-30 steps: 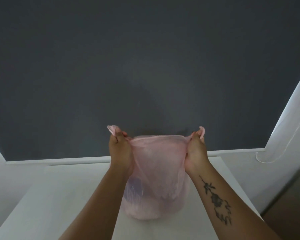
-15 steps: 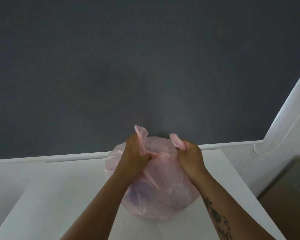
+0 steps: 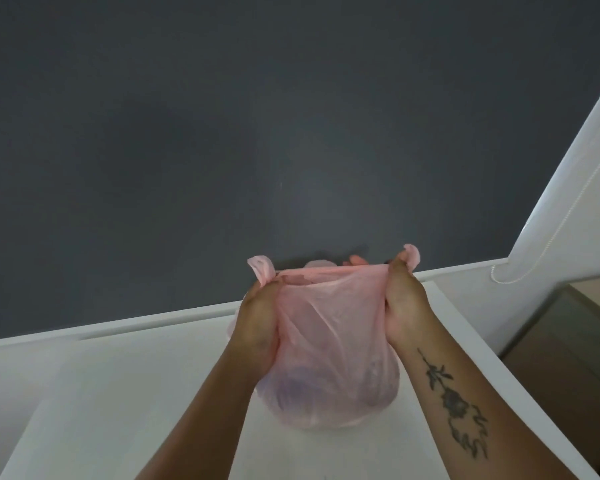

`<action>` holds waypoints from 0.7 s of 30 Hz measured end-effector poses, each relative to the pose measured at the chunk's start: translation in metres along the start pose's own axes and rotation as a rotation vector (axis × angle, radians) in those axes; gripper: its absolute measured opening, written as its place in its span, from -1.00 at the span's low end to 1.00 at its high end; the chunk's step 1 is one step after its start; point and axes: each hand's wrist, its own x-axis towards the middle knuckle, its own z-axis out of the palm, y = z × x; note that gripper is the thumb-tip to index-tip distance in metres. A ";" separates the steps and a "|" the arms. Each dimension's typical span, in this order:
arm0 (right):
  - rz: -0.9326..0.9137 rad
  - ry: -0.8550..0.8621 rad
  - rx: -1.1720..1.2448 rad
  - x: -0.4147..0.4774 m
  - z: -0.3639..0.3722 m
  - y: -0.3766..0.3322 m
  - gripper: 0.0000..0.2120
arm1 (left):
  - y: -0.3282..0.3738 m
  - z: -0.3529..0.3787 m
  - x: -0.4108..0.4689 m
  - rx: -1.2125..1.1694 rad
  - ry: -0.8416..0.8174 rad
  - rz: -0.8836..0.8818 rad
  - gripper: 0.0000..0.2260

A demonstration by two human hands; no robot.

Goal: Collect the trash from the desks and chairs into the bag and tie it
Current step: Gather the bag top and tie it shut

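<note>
A thin pink plastic bag point(image 3: 329, 344) stands on the white desk point(image 3: 125, 403), its bottom bulging with dim purple shapes inside. My left hand point(image 3: 257, 317) grips the bag's left handle, whose loop sticks up above my fist. My right hand point(image 3: 404, 306) grips the right handle the same way. The near rim of the bag is stretched taut between my two fists. Fingertips show behind the far rim; the bag's contents are blurred by the plastic.
A dark grey wall point(image 3: 257, 133) rises just behind the desk. A white blind with a bead cord point(image 3: 548, 244) hangs at the right. Beyond the desk's right edge is a brown floor or surface point(image 3: 575, 348).
Half a second ago my hands were close together over the bag with the handles bunched. Now they have pulled apart, stretching the rim tight as it was one second ago.
</note>
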 end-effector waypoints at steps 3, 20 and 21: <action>0.013 0.074 -0.029 0.003 0.002 0.003 -0.37 | -0.004 0.008 0.002 -0.126 0.001 0.008 -0.78; -0.067 -0.149 -0.233 0.045 -0.020 -0.021 -0.65 | -0.023 0.055 0.025 -0.151 0.552 0.262 -0.75; -0.038 -0.192 -0.189 0.047 -0.017 -0.021 -0.63 | -0.026 0.059 0.028 -0.087 0.628 0.276 -0.74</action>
